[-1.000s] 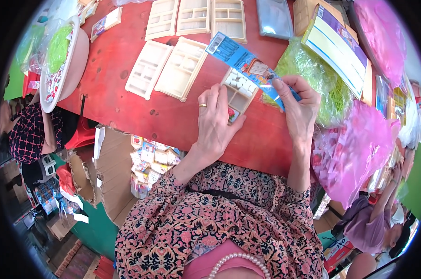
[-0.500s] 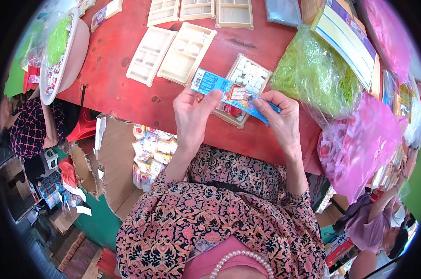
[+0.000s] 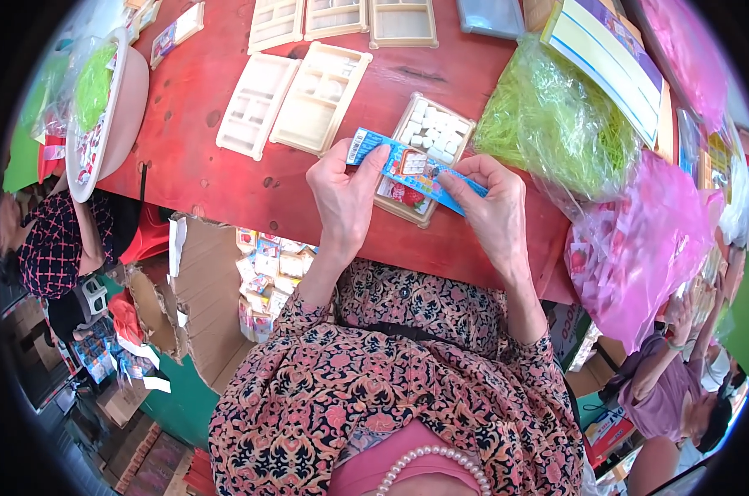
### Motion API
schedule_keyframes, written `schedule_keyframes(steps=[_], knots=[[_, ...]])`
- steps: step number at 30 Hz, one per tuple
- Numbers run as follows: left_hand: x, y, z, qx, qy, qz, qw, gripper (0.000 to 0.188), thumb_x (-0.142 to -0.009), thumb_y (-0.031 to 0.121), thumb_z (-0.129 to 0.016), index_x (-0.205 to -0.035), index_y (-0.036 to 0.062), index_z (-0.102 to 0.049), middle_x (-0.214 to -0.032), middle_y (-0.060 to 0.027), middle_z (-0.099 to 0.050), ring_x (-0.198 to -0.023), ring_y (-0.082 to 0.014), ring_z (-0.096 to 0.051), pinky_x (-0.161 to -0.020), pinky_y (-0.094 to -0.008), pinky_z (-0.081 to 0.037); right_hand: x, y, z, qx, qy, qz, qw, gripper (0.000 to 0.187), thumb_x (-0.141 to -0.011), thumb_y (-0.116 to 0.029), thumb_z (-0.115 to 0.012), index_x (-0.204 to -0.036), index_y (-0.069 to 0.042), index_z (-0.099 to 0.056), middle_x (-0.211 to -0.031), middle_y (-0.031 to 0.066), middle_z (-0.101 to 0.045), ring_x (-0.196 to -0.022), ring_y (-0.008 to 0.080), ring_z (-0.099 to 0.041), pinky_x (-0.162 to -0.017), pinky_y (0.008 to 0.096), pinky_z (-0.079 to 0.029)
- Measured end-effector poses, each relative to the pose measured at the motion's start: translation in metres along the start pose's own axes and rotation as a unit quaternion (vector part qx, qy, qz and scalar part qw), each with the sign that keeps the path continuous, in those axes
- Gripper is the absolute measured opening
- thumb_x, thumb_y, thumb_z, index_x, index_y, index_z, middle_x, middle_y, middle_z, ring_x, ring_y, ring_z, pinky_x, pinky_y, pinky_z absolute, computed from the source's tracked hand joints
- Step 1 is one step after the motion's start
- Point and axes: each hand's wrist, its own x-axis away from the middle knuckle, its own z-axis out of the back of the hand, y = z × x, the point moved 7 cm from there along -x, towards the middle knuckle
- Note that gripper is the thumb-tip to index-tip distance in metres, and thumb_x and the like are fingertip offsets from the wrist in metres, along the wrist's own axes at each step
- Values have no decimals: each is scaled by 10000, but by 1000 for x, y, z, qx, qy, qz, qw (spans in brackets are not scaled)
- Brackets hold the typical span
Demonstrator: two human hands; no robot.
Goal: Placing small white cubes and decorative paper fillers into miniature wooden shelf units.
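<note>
A blue printed cardboard strip point(image 3: 412, 164) is stretched between my two hands. My left hand point(image 3: 344, 198) pinches its left end, thumb on top. At the right end, my right hand point(image 3: 497, 202) grips it with the thumb pressed on the printed face. Below the strip lies a beige plastic tray point(image 3: 401, 216), partly covered by it. Small white pieces point(image 3: 435, 126) fill the tray's far part. A packet with a red picture point(image 3: 406, 196) sits in the near part. My fingertips under the strip are mostly hidden.
Beige compartment trays point(image 3: 321, 97) stand on the red table point(image 3: 201, 178). Bags of green shredded filler point(image 3: 548, 124) and pink plastic point(image 3: 639, 240) lie at right. A white basin point(image 3: 131, 116) stands at left. Below the table edge, a carton point(image 3: 217, 289) holds small packets. Other people work at both sides.
The whole view has shifted slightly. Both hands still hold the blue strip, which now looks narrower and more tilted above the tray. At right, the other person's hands have moved.
</note>
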Motion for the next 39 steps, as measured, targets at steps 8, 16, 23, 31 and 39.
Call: schedule_keyframes(steps=[8, 16, 23, 31, 39], knots=[[-3, 6, -1, -61, -6, -9, 998, 98, -826, 49, -647, -815, -47, -629, -689, -13, -613, -634, -27, -505, -553, -215, -430, -2, 0, 1, 8, 3, 9, 1000, 166, -792, -135, -695, -808, 18, -631, -649, 14, -609, -584, 32, -504, -517, 211, -418], [-4, -2, -3, -52, 1, -29, 998, 98, -815, 48, -654, -811, -48, -632, -677, -30, -613, -610, -45, -511, -539, -221, -423, -6, 7, 1, 28, 9, 16, 999, 168, -791, -132, -693, -792, 22, -623, -638, 13, -597, -578, 35, -498, -510, 217, -415], [-3, 2, -4, -116, 12, -72, 991, 89, -784, 32, -671, -788, -40, -618, -647, -70, -592, -572, -84, -516, -519, -250, -414, -9, 12, 1, 15, 13, 3, 1000, 183, -792, -148, -693, -763, 16, -615, -591, -2, -566, -511, 25, -460, -444, 206, -369], [-1, 4, -2, -174, 11, -131, 976, 132, -760, 36, -687, -735, -27, -575, -639, -100, -546, -543, -156, -516, -499, -302, -389, -11, 13, -1, 18, -10, -27, 999, 177, -798, -147, -681, -754, 6, -604, -535, -8, -542, -405, 32, -429, -362, 208, -313], [38, 2, 38, -216, 72, -47, 973, 135, -753, 57, -701, -773, -27, -596, -677, -104, -572, -561, -157, -540, -514, -299, -415, 9, 4, -31, 2, -107, -19, 994, 179, -810, -131, -661, -730, 9, -583, -542, 15, -567, -412, 38, -458, -359, 216, -330]])
